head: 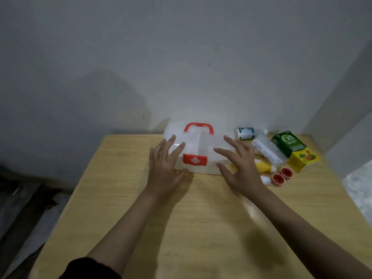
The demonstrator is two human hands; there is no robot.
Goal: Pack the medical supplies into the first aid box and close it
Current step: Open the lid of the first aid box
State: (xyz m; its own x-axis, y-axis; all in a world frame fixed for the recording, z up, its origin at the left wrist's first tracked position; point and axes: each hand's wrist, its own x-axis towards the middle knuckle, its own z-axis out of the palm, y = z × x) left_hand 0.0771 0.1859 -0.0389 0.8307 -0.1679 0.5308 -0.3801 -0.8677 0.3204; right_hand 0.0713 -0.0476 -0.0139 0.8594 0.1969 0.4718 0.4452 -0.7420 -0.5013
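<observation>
A pale grey wall [181,57] rises behind a light wooden table [191,228], whose far edge meets the wall. To the left of the table, dark clutter lies on the floor, too dim to make out.

A dark sleeve [94,268] shows at the bottom left, at the forearm of the left arm. The left hand [164,168] reaches forward with its fingers straight and spread; the fingertips lie on the left part of the first aid box [201,141], and the thumb sits at the box's lower front edge. It grips nothing.

The box is translucent white and stands near the far edge of the table, about midway across it. Its lid is down. A red handle [198,127] stands on top, and a red latch with a white cross [194,160] sits on the front face.

The right hand [240,164] is held just right of the latch, fingers straight and fanned wide, holding nothing. Whether it touches the box or hovers over it cannot be told.

The supplies lie on the table to the right of the box, outside it: a small white and green bottle [244,133] at the back, a white tube [266,153] lying slantwise, a yellow tube [263,165] partly hidden by the right hand, two red caps [278,179] side by side, and a green and yellow carton [295,151] marked OB at the far right.
</observation>
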